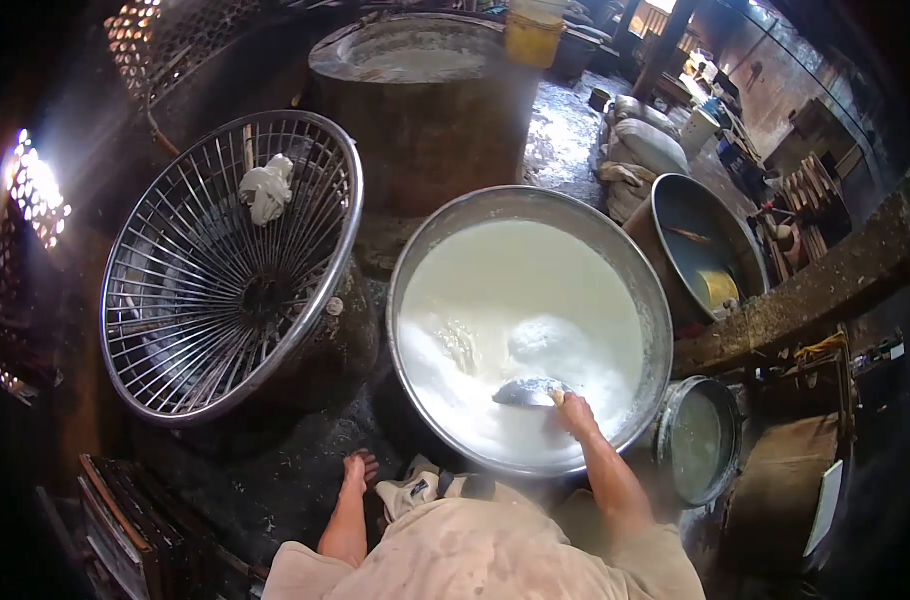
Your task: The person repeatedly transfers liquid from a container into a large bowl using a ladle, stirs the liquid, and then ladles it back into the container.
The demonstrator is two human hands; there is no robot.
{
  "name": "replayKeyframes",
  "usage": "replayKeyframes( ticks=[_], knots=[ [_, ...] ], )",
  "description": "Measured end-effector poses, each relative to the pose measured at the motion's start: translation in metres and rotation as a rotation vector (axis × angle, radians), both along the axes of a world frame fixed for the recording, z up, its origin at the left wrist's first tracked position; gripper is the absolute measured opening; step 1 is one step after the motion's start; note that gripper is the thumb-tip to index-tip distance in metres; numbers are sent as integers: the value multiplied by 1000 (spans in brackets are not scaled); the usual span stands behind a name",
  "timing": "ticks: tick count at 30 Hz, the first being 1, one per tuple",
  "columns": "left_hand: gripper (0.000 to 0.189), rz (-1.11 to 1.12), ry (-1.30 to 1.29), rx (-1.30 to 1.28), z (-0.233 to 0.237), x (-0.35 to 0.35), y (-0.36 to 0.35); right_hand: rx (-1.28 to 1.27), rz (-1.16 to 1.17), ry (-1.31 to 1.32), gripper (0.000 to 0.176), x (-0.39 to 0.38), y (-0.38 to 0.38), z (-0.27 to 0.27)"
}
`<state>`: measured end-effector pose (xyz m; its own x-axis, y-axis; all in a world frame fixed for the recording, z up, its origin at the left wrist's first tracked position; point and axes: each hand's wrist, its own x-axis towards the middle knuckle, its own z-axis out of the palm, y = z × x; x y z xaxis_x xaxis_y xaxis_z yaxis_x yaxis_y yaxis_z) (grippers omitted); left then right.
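A wide metal basin (412,262) full of white foamy liquid (520,290) stands in front of me. My right hand (575,412) reaches over its near rim and grips a metal scoop (527,392) that rests on the liquid's surface. My left hand (356,470) hangs low at my side, by the dark floor left of the basin, fingers loosely down, holding nothing that I can see.
A large wire basket (225,270) with a white cloth (267,188) tied to it leans at the left. A big round vat (420,60) and a yellow bucket (532,35) stand behind. An empty metal pan (700,245), sacks (647,140) and a small pot (700,440) lie right.
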<state>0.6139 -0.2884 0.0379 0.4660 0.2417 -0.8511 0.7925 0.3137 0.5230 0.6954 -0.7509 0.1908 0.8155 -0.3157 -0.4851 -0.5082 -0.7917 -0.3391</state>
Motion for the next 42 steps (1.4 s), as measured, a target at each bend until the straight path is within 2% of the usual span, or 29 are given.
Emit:
replayKeyframes(
  ticks=[2,5,8,10,11,12,14,16,17,18,20,23,24,26,29,32,36,40,42],
  knots=[
    [29,-45,-87,-4,5,12,-13,14,-47,35,21,-20,-22,-4],
    [27,-52,-101,-2,11,16,-31,-98,166,-66,25,-48,-59,7],
    [23,-48,-108,1,14,6,-48,-88,174,-7,32,-60,-96,45],
    [22,-34,-109,9,10,-7,-56,26,31,112,34,-58,-103,106],
    [23,-36,-77,0,7,-18,-57,-121,319,-180,40,-65,-143,74],
    [25,-38,-46,-8,5,-28,-58,-117,321,-185,40,-64,-154,84],
    [26,-34,-21,-15,-3,-48,-58,70,236,-184,44,-54,-167,129],
    [26,-57,-7,-52,-10,-72,-56,143,88,-160,44,-43,-175,159],
    [26,-55,-7,-49,-14,-83,-55,60,108,-263,45,-36,-175,166],
    [26,-10,21,-55,-19,-94,-55,64,109,-263,45,-28,-177,160],
    [27,38,44,-60,-22,-104,-56,-87,10,-534,43,-7,-184,126],
    [27,64,87,-56,-17,-115,-56,-185,-62,-666,41,22,-186,60],
    [28,82,87,-49,-16,-116,-57,-184,-55,-670,41,30,-187,41],
    [29,109,84,-43,-12,-116,-56,42,-161,-497,31,41,-184,10],
    [30,129,56,-7,-3,-111,-54,117,-176,-347,25,41,-159,-17],
    [29,118,72,33,1,-105,-48,254,-186,-323,24,25,-119,-11],
    [26,108,43,26,1,-89,-34,315,-179,-272,24,9,-74,-26],
    [26,-1,-22,83,30,-39,-32,326,-144,-195,23,-6,-19,-19],
    [27,-32,-95,60,32,1,-28,280,-87,-232,38,-14,7,-17]
  ],
)
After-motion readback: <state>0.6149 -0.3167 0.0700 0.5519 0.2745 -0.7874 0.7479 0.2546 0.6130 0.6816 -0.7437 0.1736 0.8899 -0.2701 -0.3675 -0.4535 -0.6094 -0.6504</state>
